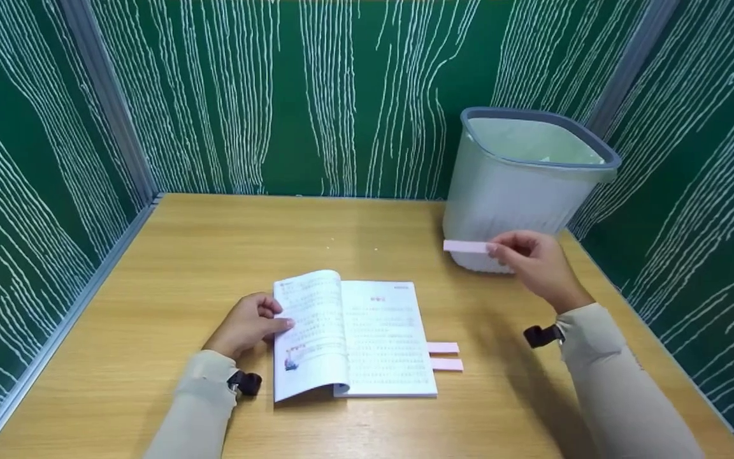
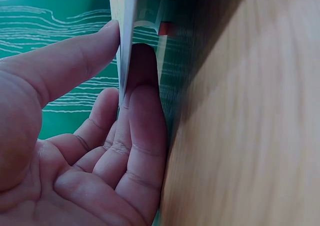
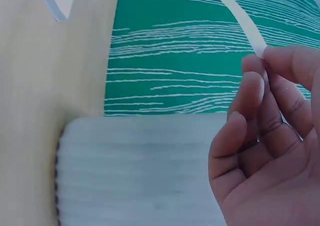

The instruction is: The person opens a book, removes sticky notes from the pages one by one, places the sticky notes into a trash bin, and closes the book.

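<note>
The right hand (image 1: 536, 266) pinches a pink strip (image 1: 466, 247) near the bin (image 1: 513, 191); the left hand (image 1: 247, 326) grips pages (image 1: 309, 306) of the book (image 1: 386, 357) on the table (image 1: 182, 255). A light pinch should spare the strip creases.

Both forearms (image 1: 615, 382) reach forward. The left hand (image 1: 249, 325) sits lower, thumb opposite its fingers in a light grip; the right hand (image 1: 539, 264) is farther forward, thumb and fingertips pinched together.
</note>
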A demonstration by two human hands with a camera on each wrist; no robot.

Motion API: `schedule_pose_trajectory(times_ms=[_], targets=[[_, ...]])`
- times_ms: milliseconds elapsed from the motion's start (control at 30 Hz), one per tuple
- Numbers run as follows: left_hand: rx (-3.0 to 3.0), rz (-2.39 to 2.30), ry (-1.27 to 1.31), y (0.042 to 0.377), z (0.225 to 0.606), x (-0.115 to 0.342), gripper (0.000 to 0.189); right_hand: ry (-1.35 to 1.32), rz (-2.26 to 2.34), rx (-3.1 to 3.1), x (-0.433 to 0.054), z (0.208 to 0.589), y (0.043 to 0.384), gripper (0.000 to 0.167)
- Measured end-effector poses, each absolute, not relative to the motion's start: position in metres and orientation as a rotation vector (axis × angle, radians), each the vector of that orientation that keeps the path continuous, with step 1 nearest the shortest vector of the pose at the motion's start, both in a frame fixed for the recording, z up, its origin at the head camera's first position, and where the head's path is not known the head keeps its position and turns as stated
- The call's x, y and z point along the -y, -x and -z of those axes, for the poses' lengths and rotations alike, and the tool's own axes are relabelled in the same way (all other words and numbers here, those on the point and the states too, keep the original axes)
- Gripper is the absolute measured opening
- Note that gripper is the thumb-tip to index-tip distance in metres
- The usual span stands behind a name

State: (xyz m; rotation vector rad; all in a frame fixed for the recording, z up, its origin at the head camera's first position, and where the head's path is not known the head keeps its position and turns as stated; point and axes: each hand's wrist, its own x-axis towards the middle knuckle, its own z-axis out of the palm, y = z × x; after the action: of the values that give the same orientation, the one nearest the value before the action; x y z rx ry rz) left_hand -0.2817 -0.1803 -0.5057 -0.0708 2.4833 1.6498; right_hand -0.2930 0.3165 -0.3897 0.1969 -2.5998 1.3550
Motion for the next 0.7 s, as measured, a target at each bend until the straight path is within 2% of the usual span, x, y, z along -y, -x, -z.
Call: schedule_pose_trajectory(times_ms=[700], targets=[[-2.467, -1.657, 0.067, 0.28, 0.505, 0.183, 0.032, -0.157, -1.254, 2.459, -0.328, 0.333, 0.306, 0.051]])
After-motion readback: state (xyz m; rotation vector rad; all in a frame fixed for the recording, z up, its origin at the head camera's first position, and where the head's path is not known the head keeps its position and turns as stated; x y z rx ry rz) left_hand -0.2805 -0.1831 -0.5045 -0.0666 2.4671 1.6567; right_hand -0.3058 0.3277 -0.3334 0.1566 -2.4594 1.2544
